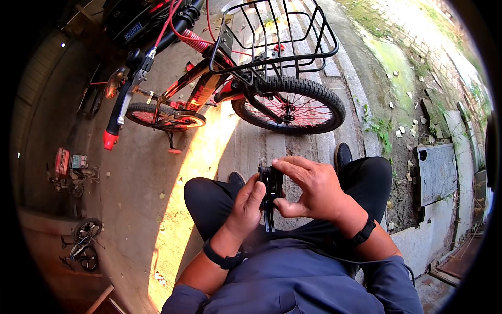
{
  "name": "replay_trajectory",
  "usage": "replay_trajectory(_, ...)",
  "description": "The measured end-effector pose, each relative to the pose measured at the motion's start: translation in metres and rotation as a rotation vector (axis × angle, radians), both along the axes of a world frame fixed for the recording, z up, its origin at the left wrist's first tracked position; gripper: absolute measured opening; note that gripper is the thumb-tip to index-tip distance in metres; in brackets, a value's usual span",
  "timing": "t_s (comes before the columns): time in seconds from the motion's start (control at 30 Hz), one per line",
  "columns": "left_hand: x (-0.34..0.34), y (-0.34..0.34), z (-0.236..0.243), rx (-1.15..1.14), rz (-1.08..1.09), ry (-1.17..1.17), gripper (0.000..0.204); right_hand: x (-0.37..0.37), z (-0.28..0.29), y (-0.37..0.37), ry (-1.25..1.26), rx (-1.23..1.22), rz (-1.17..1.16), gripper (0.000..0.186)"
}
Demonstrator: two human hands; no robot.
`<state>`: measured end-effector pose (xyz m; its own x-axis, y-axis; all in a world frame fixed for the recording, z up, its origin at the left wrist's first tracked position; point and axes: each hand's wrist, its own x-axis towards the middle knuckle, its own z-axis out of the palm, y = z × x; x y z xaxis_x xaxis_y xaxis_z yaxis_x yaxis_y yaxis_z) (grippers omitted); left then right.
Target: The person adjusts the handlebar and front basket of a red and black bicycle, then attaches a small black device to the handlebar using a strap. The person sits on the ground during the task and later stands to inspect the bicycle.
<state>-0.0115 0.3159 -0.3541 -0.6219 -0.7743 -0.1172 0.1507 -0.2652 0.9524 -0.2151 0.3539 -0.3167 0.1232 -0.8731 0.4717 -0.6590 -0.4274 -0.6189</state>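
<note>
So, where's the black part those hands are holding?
In the head view, the black part is slightly right of centre, between the left fingers and right fingers, below the bicycle's front wheel.

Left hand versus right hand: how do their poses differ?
The left hand is left of the black part, the right hand right of it. The left hand's thumb points away from the body; the right hand's points leftward. Both touch the part; both wrists have black bands.

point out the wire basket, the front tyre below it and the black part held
Wire basket (300,58), head view: rim.
Front tyre (315,90), head view: tread.
Black part (270,186), head view: middle of its body.
</note>
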Motion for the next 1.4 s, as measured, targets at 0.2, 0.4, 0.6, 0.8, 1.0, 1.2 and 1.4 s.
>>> replay_trajectory(0.2, 0.002, 0.003, 0.005, 0.042, 0.027, 0.033, 0.041, -0.003, -0.003, -0.004, -0.192, 0.038, 0.084, 0.054)
replay_trajectory(0.4, -0.001, 0.006, 0.008, 0.067, -0.011, 0.039, 0.032, -0.005, -0.006, -0.007, -0.371, 0.082, 0.131, 0.03)
replay_trajectory(0.6, 0.002, 0.009, 0.003, -0.159, 0.017, -0.225, 0.045, 0.0, -0.006, -0.009, -0.451, 0.086, -0.036, 0.018)
replay_trajectory(0.8, -0.013, 0.014, 0.012, -0.924, 0.213, -0.507, 0.046, 0.009, -0.016, -0.011, -0.816, 0.292, -0.175, 0.017)
replay_trajectory(1.0, -0.012, 0.011, 0.015, -0.954, 0.271, -0.51, 0.043, 0.018, -0.02, -0.007, -0.937, 0.213, -0.149, 0.014)
replay_trajectory(1.2, -0.01, 0.01, 0.005, -0.46, 0.323, -0.395, 0.042, 0.022, -0.022, 0.0, -0.65, 0.039, -0.028, 0.013)
replay_trajectory(1.4, -0.012, 0.002, 0.011, -0.737, 0.418, -0.451, 0.052, 0.032, -0.023, -0.003, -0.467, -0.007, -0.035, 0.018)
